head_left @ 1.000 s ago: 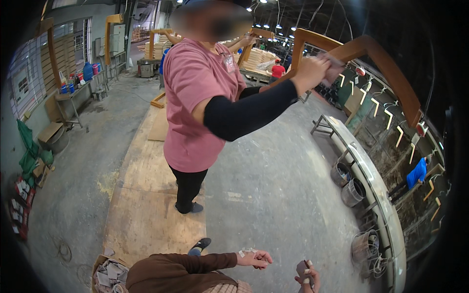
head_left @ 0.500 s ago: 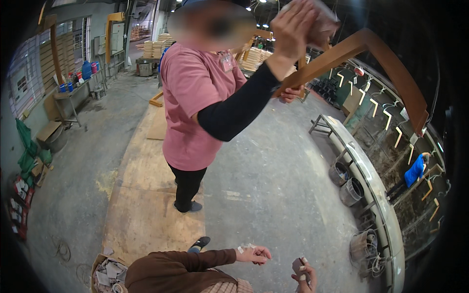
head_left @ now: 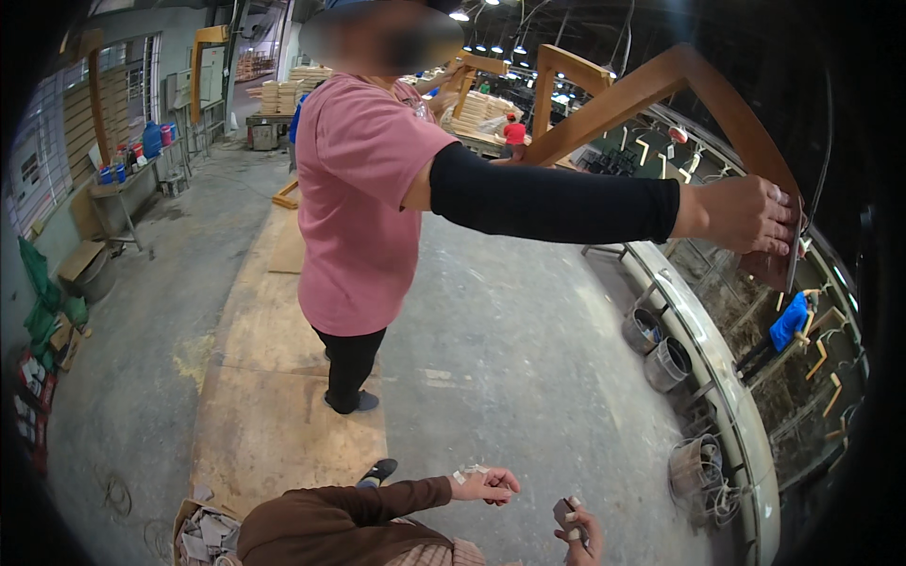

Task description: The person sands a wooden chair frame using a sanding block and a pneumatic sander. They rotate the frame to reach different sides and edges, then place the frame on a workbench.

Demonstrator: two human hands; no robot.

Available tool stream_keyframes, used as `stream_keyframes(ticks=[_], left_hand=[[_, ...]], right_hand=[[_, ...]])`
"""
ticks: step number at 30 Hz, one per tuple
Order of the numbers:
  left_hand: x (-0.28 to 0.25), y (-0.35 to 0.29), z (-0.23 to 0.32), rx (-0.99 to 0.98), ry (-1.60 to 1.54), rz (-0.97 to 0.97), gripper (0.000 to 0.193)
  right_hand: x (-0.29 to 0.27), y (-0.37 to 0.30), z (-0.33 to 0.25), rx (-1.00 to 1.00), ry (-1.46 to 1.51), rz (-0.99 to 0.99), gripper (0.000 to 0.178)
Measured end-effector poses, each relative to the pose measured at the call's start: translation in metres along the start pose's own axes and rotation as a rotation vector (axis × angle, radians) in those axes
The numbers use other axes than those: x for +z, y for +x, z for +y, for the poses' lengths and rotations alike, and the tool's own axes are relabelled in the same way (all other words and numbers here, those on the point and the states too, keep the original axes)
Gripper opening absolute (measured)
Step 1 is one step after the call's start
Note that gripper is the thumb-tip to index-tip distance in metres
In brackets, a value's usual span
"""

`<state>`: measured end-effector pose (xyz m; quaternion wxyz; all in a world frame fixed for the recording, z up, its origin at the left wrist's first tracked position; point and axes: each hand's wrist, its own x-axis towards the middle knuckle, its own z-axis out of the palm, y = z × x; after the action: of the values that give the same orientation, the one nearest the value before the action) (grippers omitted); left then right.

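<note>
- Head view, broadest first: the grey floor [head_left: 491, 358] stretches between the plywood boards [head_left: 293, 415] and a long bench [head_left: 727, 373], so sideways room looks generous.
- Boards form a strip; their right edge runs beside the near shoe [head_left: 380, 470], probably a lip to mind underfoot.
- Bench curves along the right, with buckets [head_left: 667, 366] on its near side.
- Co-worker in a pink shirt [head_left: 359, 198] stands ahead, one arm stretched rightward, likely the tightest limit forward.
- Angled wooden frame [head_left: 618, 108] is raised before the co-worker, whose hand [head_left: 741, 217] holds a brown sheet [head_left: 769, 271] at its lower right end. Visible faces look brown throughout; how much is rubbed and how much remains cannot be told.
- Left hand [head_left: 486, 485]: fingers loosely curled, nothing visible in it, out over the floor.
- Right hand [head_left: 585, 541]: fingers closed around a small brown pad [head_left: 564, 512], which touches no wood; rubbing by this hand seems not under way.
</note>
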<state>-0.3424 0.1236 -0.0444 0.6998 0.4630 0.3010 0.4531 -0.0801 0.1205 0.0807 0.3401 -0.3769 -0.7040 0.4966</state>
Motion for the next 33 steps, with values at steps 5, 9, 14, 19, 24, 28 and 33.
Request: stream_keyframes(ticks=[5, 9, 14, 19, 24, 28, 33], left_hand=[[-0.003, 0.001, -0.003, 0.001, -0.006, 0.020, 0.030], [-0.004, 0.001, -0.001, 0.020, -0.018, 0.008, 0.030], [-0.004, 0.001, -0.001, 0.026, -0.008, 0.006, 0.031], [-0.006, 0.002, -0.002, 0.011, 0.009, 0.028, 0.031], [-0.007, 0.008, 0.006, 0.011, 0.019, 0.034, 0.030], [-0.008, 0.013, 0.014, 0.034, 0.028, 0.048, 0.028], [-0.007, 0.019, 0.019, 0.066, 0.048, 0.041, 0.027]], right_hand=[[0.001, 0.005, 0.008, 0.095, 0.095, 0.012, 0.030], [0.001, 0.009, 0.013, -0.009, 0.027, -0.053, 0.043], [0.004, 0.011, 0.003, -0.016, 0.026, -0.075, 0.042], [0.010, 0.007, -0.012, 0.154, 0.053, 0.039, 0.023], [0.008, 0.007, -0.005, 0.129, 0.051, 0.049, 0.021], [-0.001, 0.004, 0.003, 0.100, 0.018, 0.010, 0.019], [0.000, -0.004, 0.003, 0.114, 0.023, 0.042, 0.018]])
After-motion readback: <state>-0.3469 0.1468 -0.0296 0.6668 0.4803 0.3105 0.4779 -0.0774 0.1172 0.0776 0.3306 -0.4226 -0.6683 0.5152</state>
